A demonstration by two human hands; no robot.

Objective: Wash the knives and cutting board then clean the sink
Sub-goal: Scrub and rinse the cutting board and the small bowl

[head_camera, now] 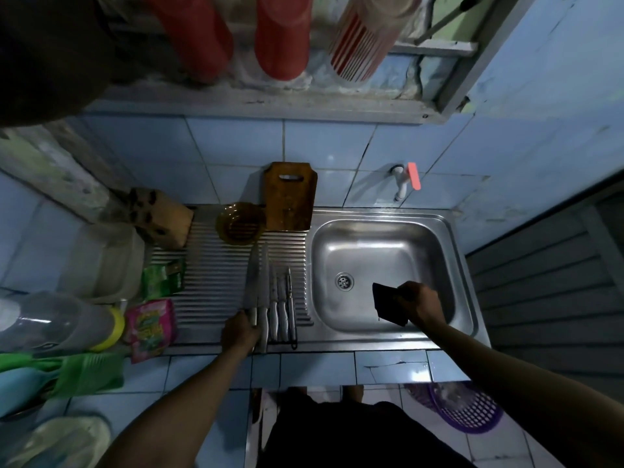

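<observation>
Left hand (240, 333) grips handle of largest knife (252, 285), one of a row on drainboard (209, 282), likely picking it for washing. Right hand (418, 304) pinches dark sponge (388, 304) over sink (449, 231) basin, ready to scrub. Cutting board (289, 197) leans on wall, prob. to drain.

No text can be read anywhere. The green sachet (163, 278) and the pink sachet (150, 329) lying on the surface left of the ribbed draining board carry printed lettering, but it is too blurred and small to make out. The knife block (158, 217), the cutting board (289, 196) and the clear bottle (57, 320) with the yellow cap show no legible marks.
</observation>
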